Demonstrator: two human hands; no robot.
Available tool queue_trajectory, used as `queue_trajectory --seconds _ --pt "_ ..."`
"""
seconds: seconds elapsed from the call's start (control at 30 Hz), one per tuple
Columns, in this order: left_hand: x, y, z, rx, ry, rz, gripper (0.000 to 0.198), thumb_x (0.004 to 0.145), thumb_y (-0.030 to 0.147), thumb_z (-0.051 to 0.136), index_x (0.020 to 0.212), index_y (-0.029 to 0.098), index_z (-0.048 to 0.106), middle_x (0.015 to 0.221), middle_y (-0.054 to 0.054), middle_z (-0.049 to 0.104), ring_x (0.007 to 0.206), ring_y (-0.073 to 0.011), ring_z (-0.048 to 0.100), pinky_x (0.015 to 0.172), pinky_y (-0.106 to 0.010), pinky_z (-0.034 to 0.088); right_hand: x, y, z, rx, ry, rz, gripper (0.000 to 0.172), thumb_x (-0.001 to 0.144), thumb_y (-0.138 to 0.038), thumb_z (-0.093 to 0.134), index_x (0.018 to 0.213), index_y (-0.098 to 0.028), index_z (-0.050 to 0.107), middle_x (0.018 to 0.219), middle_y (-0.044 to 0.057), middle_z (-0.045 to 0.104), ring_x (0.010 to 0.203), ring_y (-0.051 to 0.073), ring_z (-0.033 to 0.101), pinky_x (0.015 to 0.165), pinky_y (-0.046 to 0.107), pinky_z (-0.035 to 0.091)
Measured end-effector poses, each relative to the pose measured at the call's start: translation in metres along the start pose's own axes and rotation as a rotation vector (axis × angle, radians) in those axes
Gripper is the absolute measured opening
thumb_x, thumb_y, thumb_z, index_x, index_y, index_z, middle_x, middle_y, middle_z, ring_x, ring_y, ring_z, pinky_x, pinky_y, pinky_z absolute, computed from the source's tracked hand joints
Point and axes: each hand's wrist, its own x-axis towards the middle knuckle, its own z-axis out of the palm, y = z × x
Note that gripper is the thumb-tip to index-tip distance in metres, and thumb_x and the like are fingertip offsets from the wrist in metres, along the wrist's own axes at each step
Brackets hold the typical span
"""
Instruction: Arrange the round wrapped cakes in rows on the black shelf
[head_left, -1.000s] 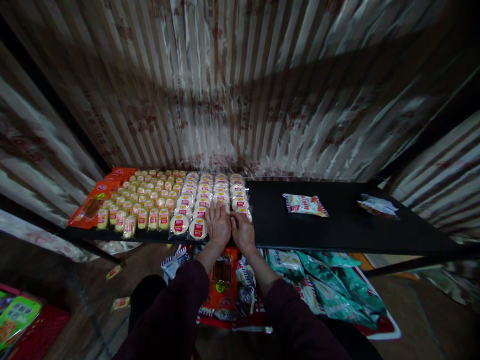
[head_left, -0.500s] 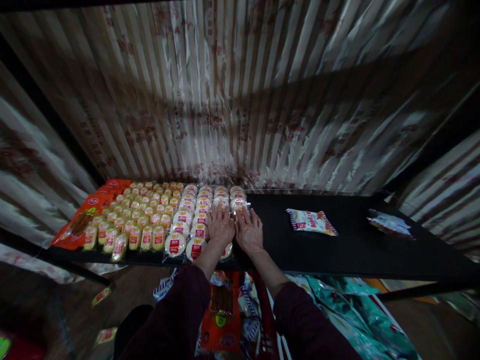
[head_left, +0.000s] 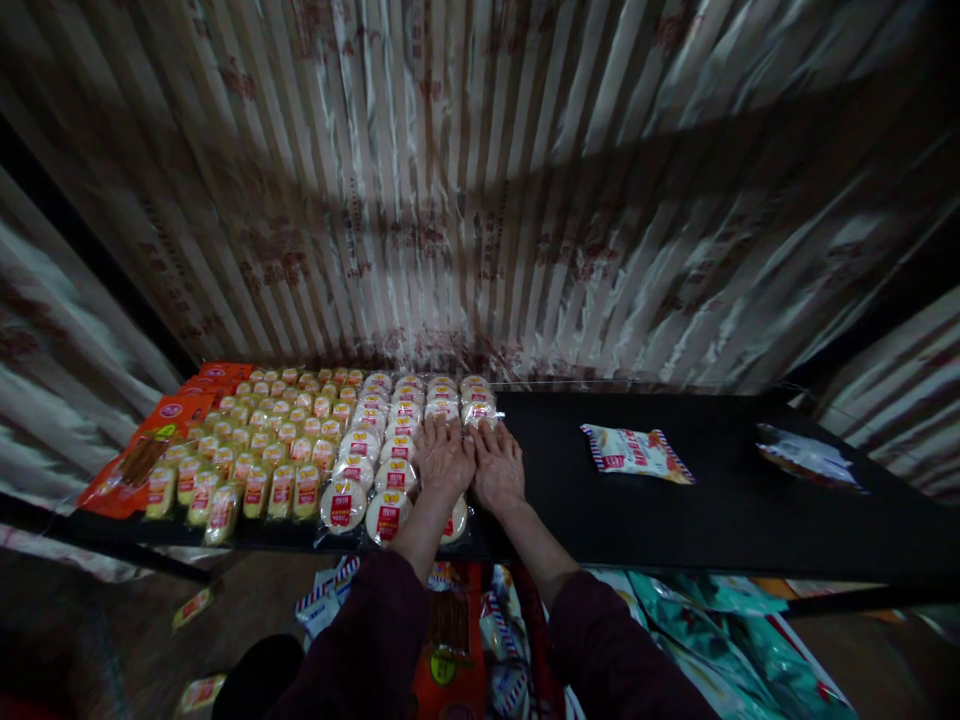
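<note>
My left hand (head_left: pixel 444 462) lies palm down, fingers spread, on the rows of round white packaged cakes (head_left: pixel 388 514) on the black shelf. Right beside it, my right hand (head_left: pixel 496 466) rests with fingers apart at the front end of the rightmost row of round cakes (head_left: pixel 475 392). Neither hand has fingers wrapped round anything. What lies beneath the palms is hidden. Left of the round cakes are many small yellow packaged cakes (head_left: pixel 281 490), in rows running toward the back.
Orange packets (head_left: pixel 154 445) lie at the shelf's left end. A white packet (head_left: pixel 636 453) and a clear-and-white packet (head_left: pixel 810 458) lie on the black shelf (head_left: pixel 720 520) to the right. Teal bags (head_left: pixel 750 640) and an orange pack (head_left: pixel 450 650) are below. Striped sheeting (head_left: pixel 450 200) hangs behind.
The view has shifted slightly, so the shelf's front edge sits lower. Both hands stay side by side at nearly the same place by the round cakes.
</note>
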Motion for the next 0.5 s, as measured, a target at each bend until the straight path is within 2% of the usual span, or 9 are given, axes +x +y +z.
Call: queue_trajectory --seconds 0.17,0.5 --pt "-0.004 0.000 0.002 0.013 0.040 0.021 0.047 0.090 0.037 0.036 0.130 0.017 0.053 0.136 -0.012 0.051 0.133 -0.0296 0.035 0.111 -0.050 0.020 -0.002 0.002 0.005 0.011 0.063 -0.019 0.045 0.095 -0.031 0.028 0.136 -0.022 0.046 0.145 0.006 0.042 0.135 0.030 0.026 0.105 0.045 0.022" --pt "-0.013 0.002 -0.004 0.020 0.043 -0.008 0.046 0.089 0.036 0.039 0.127 0.016 0.055 0.131 -0.013 0.055 0.130 -0.0303 0.039 0.109 -0.050 0.024 -0.005 0.005 0.006 0.028 0.114 -0.069 0.043 0.095 -0.030 0.032 0.133 -0.020 0.050 0.141 0.008 0.047 0.131 0.029 0.032 0.104 0.045 0.026"
